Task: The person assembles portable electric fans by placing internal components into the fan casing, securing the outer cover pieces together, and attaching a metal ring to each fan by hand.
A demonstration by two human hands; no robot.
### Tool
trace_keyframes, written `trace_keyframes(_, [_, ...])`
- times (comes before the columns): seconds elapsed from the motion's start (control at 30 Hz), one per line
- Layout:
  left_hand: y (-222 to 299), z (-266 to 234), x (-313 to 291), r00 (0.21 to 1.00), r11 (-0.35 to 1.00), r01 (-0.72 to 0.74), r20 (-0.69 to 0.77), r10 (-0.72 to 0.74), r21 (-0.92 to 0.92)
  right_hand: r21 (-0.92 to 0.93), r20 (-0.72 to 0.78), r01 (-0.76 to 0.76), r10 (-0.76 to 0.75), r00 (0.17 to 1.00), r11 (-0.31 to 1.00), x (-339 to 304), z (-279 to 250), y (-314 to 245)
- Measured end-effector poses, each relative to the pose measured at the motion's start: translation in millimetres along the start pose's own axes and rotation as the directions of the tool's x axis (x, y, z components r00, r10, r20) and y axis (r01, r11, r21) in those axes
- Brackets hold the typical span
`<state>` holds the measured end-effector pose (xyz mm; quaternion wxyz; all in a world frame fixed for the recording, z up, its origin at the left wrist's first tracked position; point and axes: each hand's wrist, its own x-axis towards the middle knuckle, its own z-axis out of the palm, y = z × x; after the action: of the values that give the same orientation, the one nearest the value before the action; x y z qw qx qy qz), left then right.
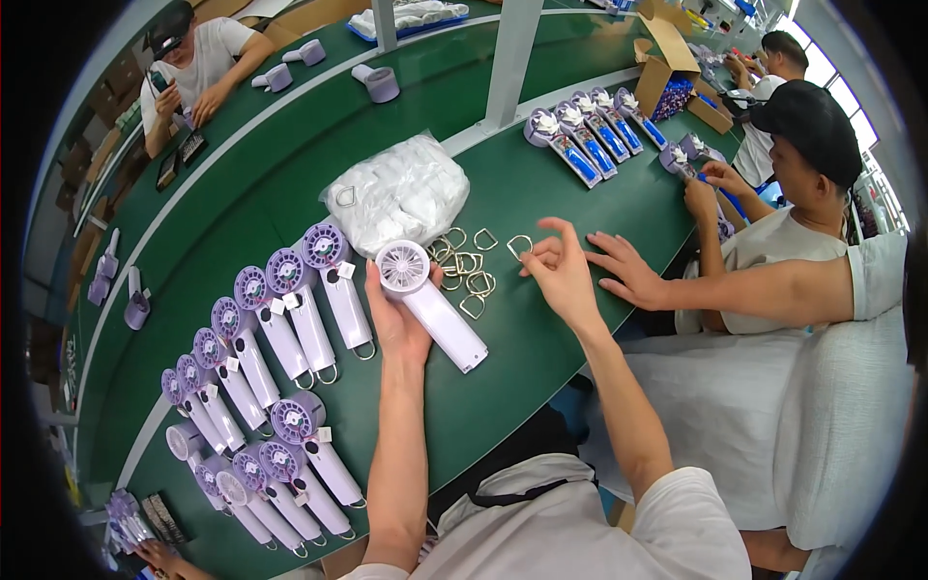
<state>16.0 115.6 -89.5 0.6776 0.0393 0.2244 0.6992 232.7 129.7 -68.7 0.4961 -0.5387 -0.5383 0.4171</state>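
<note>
My left hand (398,324) is closed around a lavender handheld fan (449,329), its round white-spoked head up and its handle slanting down to the right. Over the green table, my right hand (559,266) pinches a D-shaped metal ring (520,244) between thumb and fingers. Between both hands lies a loose pile of similar metal rings (469,263). Behind the fan head sits a clear plastic bag (401,188) full of white pieces. Left of my left hand, several lavender fans (280,338) lie in two rows, many with a metal ring at the handle end.
A co-worker's hand (628,274) rests on the table just right of mine. Partly assembled fans with blue parts (585,150) lie farther right, near an open cardboard box (667,58). A grey post (512,68) rises behind the table. Another person (208,63) sits across.
</note>
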Motion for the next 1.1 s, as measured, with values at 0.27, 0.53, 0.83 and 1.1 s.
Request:
trace_keyframes(0.27, [4.7,-3.9,-3.5,0.999,0.999,-0.035,-0.031,0.035,-0.001,0.280,0.144,-0.243,0.210,0.967,0.929,2.0,3.1,5.7])
trace_keyframes(0.53, [5.0,4.1,-0.8,0.991,0.966,-0.081,0.082,0.104,-0.244,0.288,0.096,-0.277,0.261,0.961,0.917,-77.5,12.2,-20.6])
trace_keyframes(0.83, [2.1,-0.5,-0.3,0.982,0.962,-0.179,0.024,0.188,-0.208,0.617,0.295,-0.482,0.386,0.874,0.621,-132.5,35.7,-29.8])
trace_keyframes(1.1, [3.9,-1.3,1.5,0.978,0.954,-0.172,0.077,0.196,-0.244,0.639,0.306,-0.487,0.385,0.871,0.595,-125.9,45.2,-26.2])
